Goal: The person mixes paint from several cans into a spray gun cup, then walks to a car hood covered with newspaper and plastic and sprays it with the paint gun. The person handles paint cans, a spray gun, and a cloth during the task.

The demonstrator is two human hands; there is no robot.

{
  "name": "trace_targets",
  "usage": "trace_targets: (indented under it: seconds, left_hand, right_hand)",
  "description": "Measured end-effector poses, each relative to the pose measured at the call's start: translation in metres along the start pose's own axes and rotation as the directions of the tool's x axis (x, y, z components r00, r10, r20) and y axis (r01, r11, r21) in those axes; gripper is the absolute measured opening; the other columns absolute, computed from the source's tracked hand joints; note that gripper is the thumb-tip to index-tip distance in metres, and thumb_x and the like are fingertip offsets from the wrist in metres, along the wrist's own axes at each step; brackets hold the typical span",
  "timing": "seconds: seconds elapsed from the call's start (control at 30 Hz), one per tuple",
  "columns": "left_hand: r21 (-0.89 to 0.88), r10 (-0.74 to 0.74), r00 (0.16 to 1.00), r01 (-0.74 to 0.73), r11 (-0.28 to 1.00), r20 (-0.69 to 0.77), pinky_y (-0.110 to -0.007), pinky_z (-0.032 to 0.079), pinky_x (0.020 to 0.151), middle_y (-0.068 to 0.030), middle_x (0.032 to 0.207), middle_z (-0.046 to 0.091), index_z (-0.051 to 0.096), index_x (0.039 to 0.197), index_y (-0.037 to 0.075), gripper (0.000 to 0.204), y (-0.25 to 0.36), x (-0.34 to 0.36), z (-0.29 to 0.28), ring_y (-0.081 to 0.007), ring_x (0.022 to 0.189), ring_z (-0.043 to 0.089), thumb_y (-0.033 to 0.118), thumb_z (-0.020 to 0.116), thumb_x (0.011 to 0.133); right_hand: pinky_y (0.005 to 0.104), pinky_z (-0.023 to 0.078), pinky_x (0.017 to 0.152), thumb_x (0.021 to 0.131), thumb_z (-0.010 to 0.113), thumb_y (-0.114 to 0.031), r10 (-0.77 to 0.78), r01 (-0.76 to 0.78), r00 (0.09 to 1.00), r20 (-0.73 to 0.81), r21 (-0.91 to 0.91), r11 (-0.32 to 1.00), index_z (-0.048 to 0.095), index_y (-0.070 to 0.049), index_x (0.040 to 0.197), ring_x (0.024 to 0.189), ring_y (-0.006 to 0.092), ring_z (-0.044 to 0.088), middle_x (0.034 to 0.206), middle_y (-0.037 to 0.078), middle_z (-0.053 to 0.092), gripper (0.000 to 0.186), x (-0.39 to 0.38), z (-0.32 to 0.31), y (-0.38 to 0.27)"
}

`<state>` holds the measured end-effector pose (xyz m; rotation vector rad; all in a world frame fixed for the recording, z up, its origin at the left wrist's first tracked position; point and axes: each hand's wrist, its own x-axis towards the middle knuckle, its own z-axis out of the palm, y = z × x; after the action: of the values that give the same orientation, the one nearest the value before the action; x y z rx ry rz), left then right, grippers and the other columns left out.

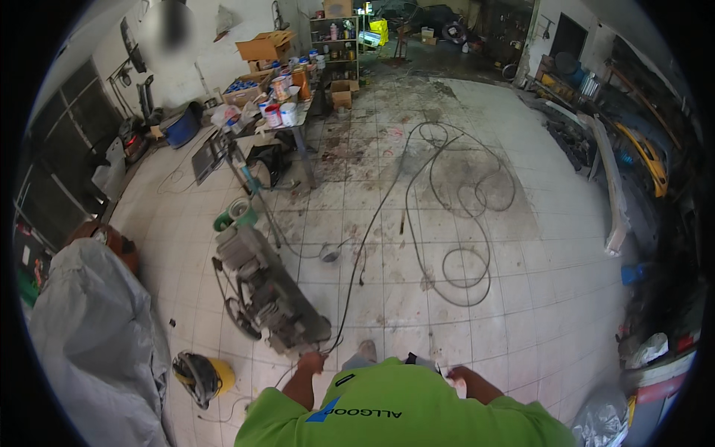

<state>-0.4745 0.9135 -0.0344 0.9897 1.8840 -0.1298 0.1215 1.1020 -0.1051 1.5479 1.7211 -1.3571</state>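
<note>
My left hand (pixel 311 363) is down by the near end of a dusty air compressor (pixel 272 290), right where a dark hose (pixel 363 253) meets it. Its fingers look curled, but what they grip is too small to make out. Out to the other side, my right hand (pixel 459 374) is held low beside my body with the fingers bent in. Something pale shows under it, too blurred to name. From the compressor the hose runs away across the tiles and lies in loose loops on the floor.
A yellow-and-black vacuum (pixel 216 376) and a grey-covered bulky object (pixel 97 320) stand at left. Beyond the compressor is a table (pixel 302 145) crowded with paint cans. Car body parts, among them a yellow panel (pixel 646 160) and a pale bumper (pixel 605 171), line the right side.
</note>
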Motion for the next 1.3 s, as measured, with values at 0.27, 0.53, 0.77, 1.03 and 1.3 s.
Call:
trace_targets:
  seconds: [0.27,0.53,0.77,1.03,1.3]
  left_hand:
    - [-0.073,0.080,0.942,-0.109,0.991,-0.325,-0.050,0.055,0.088,-0.0177,0.097,0.076,0.073,0.101,0.006,0.048,0.215,0.200,-0.312,-0.0388,0.100,0.071,0.052,0.064,0.096]
    - [-0.236,0.183,0.934,-0.262,0.936,-0.308,-0.042,0.057,0.082,-0.0141,0.100,0.076,0.073,0.102,0.007,0.036,0.319,0.329,-0.388,-0.0312,0.094,0.073,0.031,0.087,0.079]
    - [-0.304,-0.149,0.959,0.071,0.950,-0.243,-0.042,0.058,0.089,-0.0093,0.105,0.077,0.077,0.102,0.014,0.032,0.282,0.379,-0.444,-0.0290,0.101,0.073,0.040,0.081,0.085]
    - [-0.216,-0.350,0.875,0.433,0.875,0.335,-0.041,0.060,0.081,-0.0036,0.101,0.079,0.077,0.111,0.014,0.041,0.273,0.521,-0.573,-0.0224,0.080,0.075,0.050,0.062,0.100]
    - [0.029,0.086,0.909,-0.082,0.996,-0.408,-0.049,0.058,0.086,-0.0168,0.100,0.076,0.077,0.090,0.010,0.037,0.340,0.758,-0.873,-0.0359,0.099,0.073,0.044,0.065,0.092]
  right_hand:
    - [0.0363,0.030,0.057,0.110,0.039,-0.036,0.517,-0.618,0.774,0.364,0.612,0.494,0.052,-0.014,0.092,0.063,0.0198,0.033,0.075,0.004,0.038,0.031,0.015,-0.166,0.012]
    - [0.0446,0.052,0.081,0.095,0.055,-0.029,-0.013,-0.001,0.997,0.074,0.183,0.983,0.070,-0.014,0.110,0.095,0.0350,0.064,0.111,0.017,0.066,0.025,0.320,-0.360,-0.155]
    - [0.0497,0.057,0.089,0.093,0.065,-0.028,-0.450,0.363,0.808,-0.381,-0.279,0.889,0.074,-0.016,0.116,0.103,0.0390,0.072,0.110,0.021,0.074,0.028,0.523,-0.736,-0.447]
    - [0.0398,0.057,0.086,0.087,0.069,-0.017,-0.361,0.335,0.792,-0.492,-0.144,0.931,0.077,-0.011,0.104,0.096,0.0307,0.073,0.109,0.010,0.077,0.019,0.648,-0.863,-0.631]
    - [0.0516,0.055,0.075,0.090,0.065,-0.034,-0.088,0.126,0.975,0.203,-0.180,0.976,0.071,-0.025,0.117,0.092,0.0301,0.071,0.092,0.007,0.074,0.030,0.706,-0.834,-0.628]
